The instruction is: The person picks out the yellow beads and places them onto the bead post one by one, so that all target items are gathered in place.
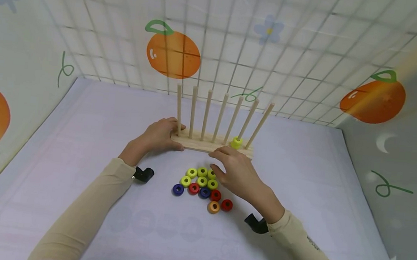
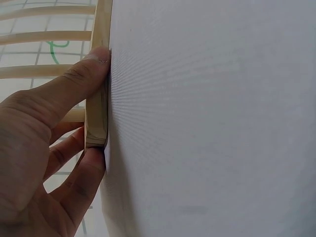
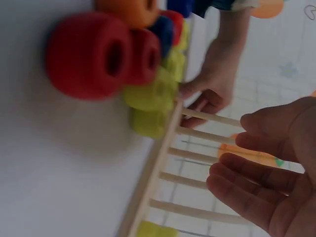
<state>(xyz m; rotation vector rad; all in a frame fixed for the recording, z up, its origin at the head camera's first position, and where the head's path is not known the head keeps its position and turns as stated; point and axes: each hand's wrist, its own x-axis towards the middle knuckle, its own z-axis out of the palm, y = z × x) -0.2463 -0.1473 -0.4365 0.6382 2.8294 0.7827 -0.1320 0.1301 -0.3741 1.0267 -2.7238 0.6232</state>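
Note:
A wooden peg rack (image 1: 212, 146) with a row of upright pegs stands on the table. My left hand (image 1: 159, 135) grips its left end; in the left wrist view the thumb (image 2: 81, 81) lies along the base and the fingers bend around the end. Yellow beads (image 1: 236, 143) sit low on the second peg from the right. My right hand (image 1: 240, 173) hovers between the rack and the loose beads, partly covering a yellow bead (image 1: 211, 174). In the right wrist view its fingers (image 3: 252, 185) extend loosely, with nothing between them and the thumb.
In front of the rack lie several yellow beads (image 1: 201, 182), red beads (image 1: 227, 205), two dark blue beads (image 1: 178, 190) and an orange bead (image 1: 214, 207). A printed cloth wall with a grid (image 1: 232, 44) rises behind the rack. Black wrist mounts (image 1: 256, 223) jut from both sleeves.

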